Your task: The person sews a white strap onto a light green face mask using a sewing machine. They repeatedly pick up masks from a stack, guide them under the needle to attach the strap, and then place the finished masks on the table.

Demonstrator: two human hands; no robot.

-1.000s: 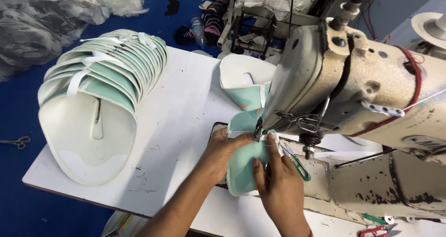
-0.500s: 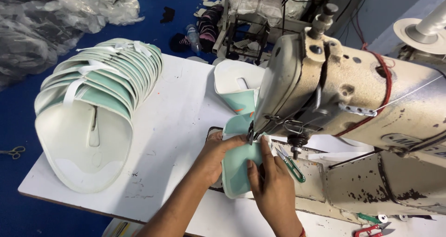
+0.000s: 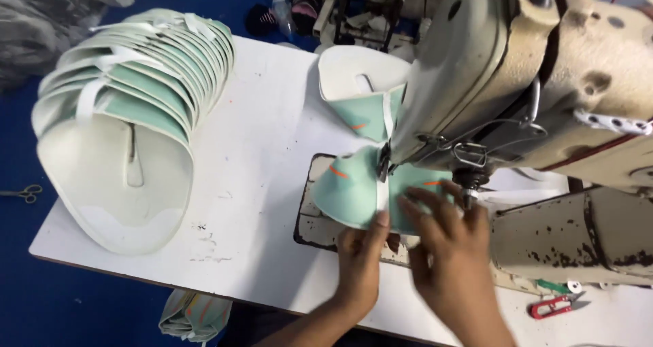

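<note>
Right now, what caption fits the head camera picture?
Left hand and right hand press a mint-green piece under a sewing machine.

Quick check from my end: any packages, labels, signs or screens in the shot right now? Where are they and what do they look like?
No packages, labels, signs or screens show in the head view.
Nearest thing to a marking: short orange strokes on the mint-green piece that the left hand and right hand hold at the cream sewing machine.
</note>
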